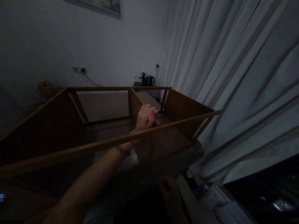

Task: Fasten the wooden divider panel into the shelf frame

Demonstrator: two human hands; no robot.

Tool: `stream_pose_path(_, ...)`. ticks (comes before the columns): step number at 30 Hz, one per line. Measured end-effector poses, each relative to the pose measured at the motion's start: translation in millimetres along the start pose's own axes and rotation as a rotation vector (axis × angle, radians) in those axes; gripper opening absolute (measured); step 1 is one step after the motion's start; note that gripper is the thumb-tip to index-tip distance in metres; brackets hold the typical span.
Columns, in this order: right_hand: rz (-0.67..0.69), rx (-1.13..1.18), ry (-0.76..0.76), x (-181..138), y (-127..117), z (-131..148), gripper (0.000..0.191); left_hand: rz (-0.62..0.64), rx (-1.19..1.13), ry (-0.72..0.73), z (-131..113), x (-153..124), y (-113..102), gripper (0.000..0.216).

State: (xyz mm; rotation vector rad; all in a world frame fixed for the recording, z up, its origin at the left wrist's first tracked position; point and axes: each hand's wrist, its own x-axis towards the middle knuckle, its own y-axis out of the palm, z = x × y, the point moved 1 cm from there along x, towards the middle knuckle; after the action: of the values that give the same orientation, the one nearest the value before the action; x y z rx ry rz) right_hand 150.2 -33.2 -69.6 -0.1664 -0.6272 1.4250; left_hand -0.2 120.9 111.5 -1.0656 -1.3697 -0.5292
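Note:
A brown wooden cabinet frame (193,117), open on the side facing me, spreads across the middle of the view. My left forearm passes behind its near rail, with a beaded bracelet at the wrist. My left hand (146,116) is closed over the top edge of the wooden divider panel (137,95) inside the frame; one fingernail shows red polish. Low in the view, in deep shadow, my right hand (170,188) hangs by my dark clothing. Its fingers are loosely bent with a gap between them, and nothing shows in it.
Long pale curtains (210,62) hang close on the right. Behind the frame, a black kettle (150,80) stands on a small table. A cord runs from a wall socket (79,69). Papers and boxes (217,197) lie at the lower right.

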Motion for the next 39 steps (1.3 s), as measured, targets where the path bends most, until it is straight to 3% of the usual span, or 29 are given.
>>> stream_pose_path(4, 0.037, -0.273, -0.212, 0.8, -1.5, 0.1, 0.017, 0.001, 0.005, -0.007, 1.4, -0.8, 0.3, 0.038)
stream_pose_path(9, 0.009, -0.359, -0.295, 1.8, 0.4, 4.9, 0.028, 0.017, 0.021, 0.002, 2.7, -0.2, -0.2, 0.039)
stream_pose_path(15, -0.049, -0.181, -0.183, -1.1, 5.7, -4.9, 0.020, 0.018, 0.017, 0.017, 2.5, 1.7, -0.5, 0.042)
stream_pose_path(21, -0.018, -0.005, -0.165, -2.3, 8.2, -2.0, 0.031, 0.025, 0.030, 0.012, 2.6, 1.2, -0.1, 0.042)
stream_pose_path(24, -0.017, 0.101, -0.045, -2.4, 10.5, 8.6, 0.033, 0.019, 0.023, 0.013, 2.4, 0.9, 0.1, 0.042)
stream_pose_path(30, -0.141, 0.259, 0.160, -4.7, 15.6, 27.5, 0.036, 0.016, 0.024, 0.019, 3.1, 0.3, 0.4, 0.041)
stream_pose_path(39, -0.128, 0.247, 0.138, -3.7, 15.1, 19.6, 0.025, 0.006, 0.008, 0.031, -0.5, 2.4, -1.8, 0.040)
